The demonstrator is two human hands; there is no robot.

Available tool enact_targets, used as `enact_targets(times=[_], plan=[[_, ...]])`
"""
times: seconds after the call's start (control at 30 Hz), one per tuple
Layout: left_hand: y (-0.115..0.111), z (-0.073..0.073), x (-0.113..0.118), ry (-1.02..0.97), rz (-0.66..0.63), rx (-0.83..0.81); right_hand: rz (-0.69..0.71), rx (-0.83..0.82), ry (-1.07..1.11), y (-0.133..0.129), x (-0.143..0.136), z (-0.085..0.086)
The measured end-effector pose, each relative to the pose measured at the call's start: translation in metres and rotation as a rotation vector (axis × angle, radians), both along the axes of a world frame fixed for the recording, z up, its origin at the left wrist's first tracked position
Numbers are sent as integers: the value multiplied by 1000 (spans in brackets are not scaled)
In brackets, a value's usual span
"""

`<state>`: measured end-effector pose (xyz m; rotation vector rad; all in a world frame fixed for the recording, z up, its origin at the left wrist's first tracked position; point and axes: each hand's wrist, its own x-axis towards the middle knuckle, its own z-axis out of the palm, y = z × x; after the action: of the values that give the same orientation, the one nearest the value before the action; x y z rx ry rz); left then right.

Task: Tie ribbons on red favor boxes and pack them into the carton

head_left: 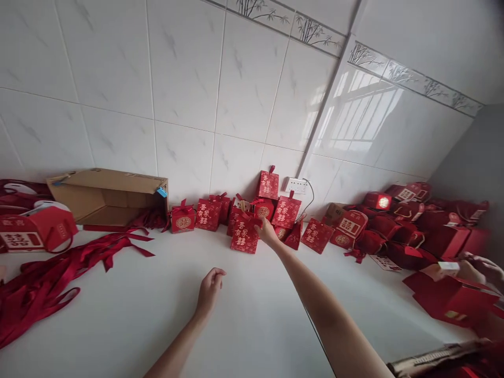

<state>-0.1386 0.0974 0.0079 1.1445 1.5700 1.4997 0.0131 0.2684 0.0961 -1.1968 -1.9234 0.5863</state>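
My right hand (268, 233) reaches toward the wall, its fingers closed on the right edge of a red gift box (244, 237) with gold characters. That box stands upright on the white table, in front of several similar red boxes. Just behind it are a small red box with a round gold emblem (263, 210) and a tilted red box (287, 211) with a ribbon loop. My left hand (211, 287) hovers above the bare tabletop, fingers curled in, with nothing visible in them.
Loose red ribbons (79, 262) and an open cardboard box (118, 202) lie at left. Red boxes (401, 226) pile up at right, where another person's hands (478, 270) handle a red box (452, 296). A power socket (296, 185) is on the tiled wall.
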Motion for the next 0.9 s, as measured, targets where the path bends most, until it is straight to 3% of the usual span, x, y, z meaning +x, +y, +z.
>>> enact_targets(times=[0.1, 0.2, 0.33, 0.43, 0.53, 0.63, 0.77, 0.9], plan=[[-1, 1, 0, -2, -44, -49, -49, 28, 44, 1, -2, -10], [-3, -1, 1, 1, -96, -91, -237, 102, 78, 4, 24, -5], [-3, -4, 3, 57, -184, -121, -641, 156, 84, 20, 97, 15], [-2, -3, 3, 132, -221, -115, -826, 82, 72, 30, 156, 26], [-1, -2, 3, 197, -213, -105, -827, -39, 52, 32, 195, 26], [1, -1, 3, 214, -204, -108, -760, -54, 48, 24, 208, 18], [3, -1, 3, 241, -202, -91, -765, 49, 108, -9, 198, 2], [1, -2, 3, 281, -196, -39, -693, 153, 184, -63, 176, -11]])
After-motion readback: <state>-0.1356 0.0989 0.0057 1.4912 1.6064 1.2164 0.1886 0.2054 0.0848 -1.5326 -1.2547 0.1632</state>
